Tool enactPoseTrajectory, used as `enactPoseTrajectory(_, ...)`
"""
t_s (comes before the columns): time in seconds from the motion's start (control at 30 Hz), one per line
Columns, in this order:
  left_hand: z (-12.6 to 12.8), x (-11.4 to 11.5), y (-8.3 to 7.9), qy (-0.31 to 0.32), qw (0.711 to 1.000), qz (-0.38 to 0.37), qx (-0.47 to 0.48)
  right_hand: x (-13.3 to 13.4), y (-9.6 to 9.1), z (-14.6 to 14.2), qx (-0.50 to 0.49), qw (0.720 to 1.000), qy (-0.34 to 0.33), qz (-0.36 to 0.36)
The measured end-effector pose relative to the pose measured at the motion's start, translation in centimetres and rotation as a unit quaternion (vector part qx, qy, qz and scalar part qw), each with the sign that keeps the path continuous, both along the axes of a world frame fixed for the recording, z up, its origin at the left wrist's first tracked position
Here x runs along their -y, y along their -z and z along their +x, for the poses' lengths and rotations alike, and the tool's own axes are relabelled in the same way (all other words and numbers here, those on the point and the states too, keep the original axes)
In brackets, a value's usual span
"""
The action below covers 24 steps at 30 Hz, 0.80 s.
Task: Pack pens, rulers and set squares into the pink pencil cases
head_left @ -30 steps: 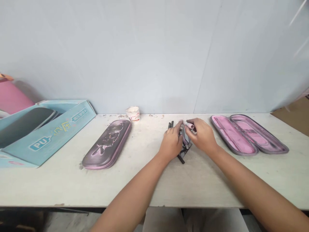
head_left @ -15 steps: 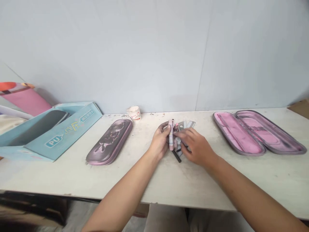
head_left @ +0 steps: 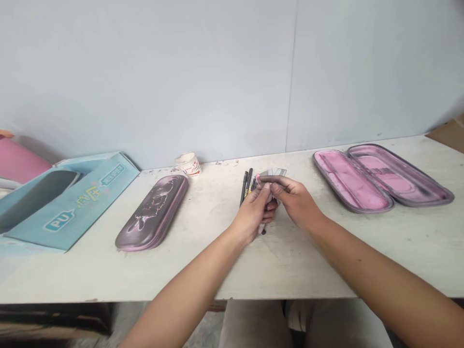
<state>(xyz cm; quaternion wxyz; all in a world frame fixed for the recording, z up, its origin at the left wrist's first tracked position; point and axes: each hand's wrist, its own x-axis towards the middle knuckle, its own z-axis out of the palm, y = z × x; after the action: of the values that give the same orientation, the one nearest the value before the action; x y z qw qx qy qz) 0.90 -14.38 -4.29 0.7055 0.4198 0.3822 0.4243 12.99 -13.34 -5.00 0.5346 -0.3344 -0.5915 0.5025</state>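
Head view: on the table (head_left: 308, 275), the open pencil case (head_left: 357, 184) lies near the back edge, toward the right end. Around the middle, left hand (head_left: 254, 212) and right hand (head_left: 297, 199) now meet, and the pink tube seen before no longer shows. Their fingertips press together; pinching what, I cannot tell. Handling seems to remain at the loose pens (head_left: 247, 184), just beside, toward the back edge.

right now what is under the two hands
Peeking out around the left hand and right hand are black pens and a grey ruler-like strip. Anything directly beneath the hands is covered.
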Motion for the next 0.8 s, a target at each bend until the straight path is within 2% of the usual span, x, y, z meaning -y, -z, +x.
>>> enactPoseTrajectory(0.2, 0.5, 0.0, -0.3, -0.003, 1.000, 0.010, -0.024, -0.3, -0.2, 0.4, 0.023, 0.996, 0.069, 0.057)
enactPoseTrajectory(0.3, -0.2, -0.9, -0.3, -0.026, 0.999, 0.024, 0.020, -1.3, 0.2, 1.7, 0.131, 0.973, 0.164, 0.097)
enactPoseTrajectory(0.37, -1.4, -1.9, -0.4, -0.063, 0.996, 0.035, 0.057, -2.1, 1.0, 2.9, 0.290, 0.923, 0.223, 0.115)
enactPoseTrajectory(0.47, -4.0, -3.6, -0.4, -0.163, 0.982, 0.031, 0.092, -3.0, 2.3, 4.2, 0.546, 0.796, 0.233, 0.115)
enactPoseTrajectory(0.5, -4.7, -4.1, -0.4, -0.194, 0.976, 0.022, 0.097, -3.2, 2.7, 4.5, 0.598, 0.760, 0.226, 0.117)
enactPoseTrajectory(0.57, -5.9, -4.8, -0.3, -0.243, 0.965, 0.003, 0.101, -3.3, 3.2, 4.5, 0.643, 0.721, 0.223, 0.131)
enactPoseTrajectory(0.63, -6.4, -5.2, 0.0, -0.267, 0.959, -0.003, 0.099, -3.2, 3.3, 4.3, 0.635, 0.719, 0.234, 0.157)
enactPoseTrajectory(0.73, -6.0, -5.0, 0.4, -0.254, 0.963, 0.009, 0.091, -2.4, 2.8, 3.5, 0.571, 0.757, 0.228, 0.221)
enactPoseTrajectory(0.8, -5.6, -4.6, 0.6, -0.230, 0.969, 0.024, 0.086, -1.6, 2.3, 2.6, 0.528, 0.780, 0.193, 0.274)
